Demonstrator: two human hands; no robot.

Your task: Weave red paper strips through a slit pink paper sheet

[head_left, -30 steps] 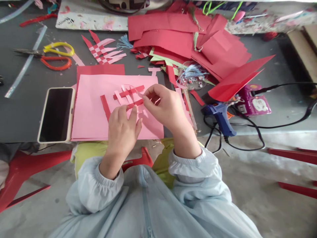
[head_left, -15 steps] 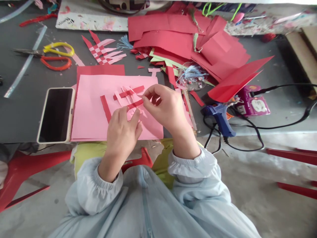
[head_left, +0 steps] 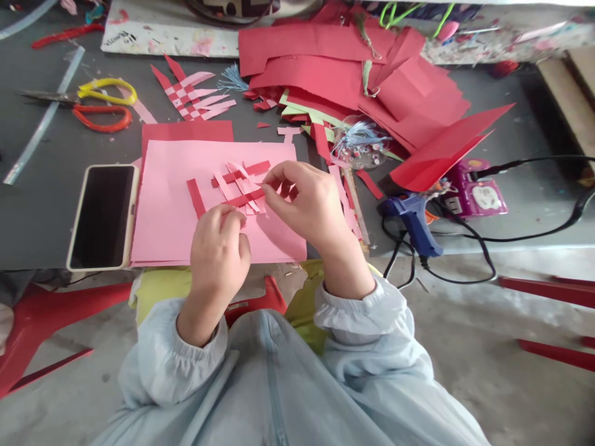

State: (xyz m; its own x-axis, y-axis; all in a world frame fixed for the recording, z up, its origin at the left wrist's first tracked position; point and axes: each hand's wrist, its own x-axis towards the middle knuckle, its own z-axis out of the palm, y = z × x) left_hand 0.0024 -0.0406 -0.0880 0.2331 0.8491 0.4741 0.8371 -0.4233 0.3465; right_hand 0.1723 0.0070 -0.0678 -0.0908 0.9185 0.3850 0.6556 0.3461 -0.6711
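Observation:
Pink and red paper strips are crossed over and under in a small loose weave [head_left: 242, 181] on a pink paper sheet [head_left: 162, 210]. My right hand [head_left: 307, 198] pinches the right end of a red paper strip [head_left: 244, 198] running through the weave. By that strip's left end is my left hand [head_left: 218, 241], its fingers curled down; what they hold, if anything, is hidden. Another red strip [head_left: 196, 197] lies loose to the left of the weave, its lower end near the left hand. Under the pink sheet, a red sheet [head_left: 186, 131] sticks out at the back.
A phone [head_left: 103, 217] lies left of the sheets, with scissors [head_left: 100, 105] behind it. Farther back are a woven checkered piece [head_left: 190, 93] and a heap of red paper [head_left: 325, 74]. A blue glue gun [head_left: 411, 217] with cables sits at the right.
My left hand has drawn back leftward and toward me, its fingers now more curled. My right hand has moved slightly left. More of the red strip between them shows.

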